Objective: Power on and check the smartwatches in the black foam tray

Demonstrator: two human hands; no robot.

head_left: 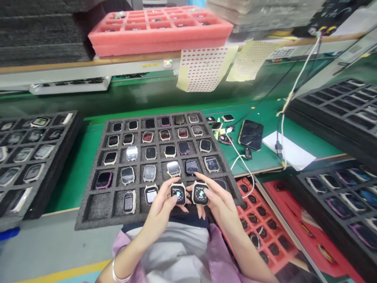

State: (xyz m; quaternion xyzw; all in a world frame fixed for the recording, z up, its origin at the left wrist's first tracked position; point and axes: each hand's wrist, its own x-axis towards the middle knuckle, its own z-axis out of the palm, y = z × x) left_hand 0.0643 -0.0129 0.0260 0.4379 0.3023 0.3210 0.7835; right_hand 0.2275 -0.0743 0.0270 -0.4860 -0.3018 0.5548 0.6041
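Note:
My left hand (163, 202) is closed on a smartwatch (178, 194) with a lit dark screen, the thumb on its face. In my right hand (217, 196) is a second smartwatch (200, 193), also lit, with the thumb at its screen edge. Both watch bodies have pale cases and no straps. They are held side by side, slightly apart, over the near edge of a grey foam tray (98, 207). Many watch bodies sit in the tray's compartments, among them a purple-cased watch (104, 180) and a watch with a lit white screen (151, 194).
More black foam trays with watches stand at left (54, 165) and right (330, 188). A phone (251, 135) and a white cable (240, 151) lie beyond the tray. Below right is a red foam tray (272, 236). A pink foam tray (160, 41) rests on the shelf above.

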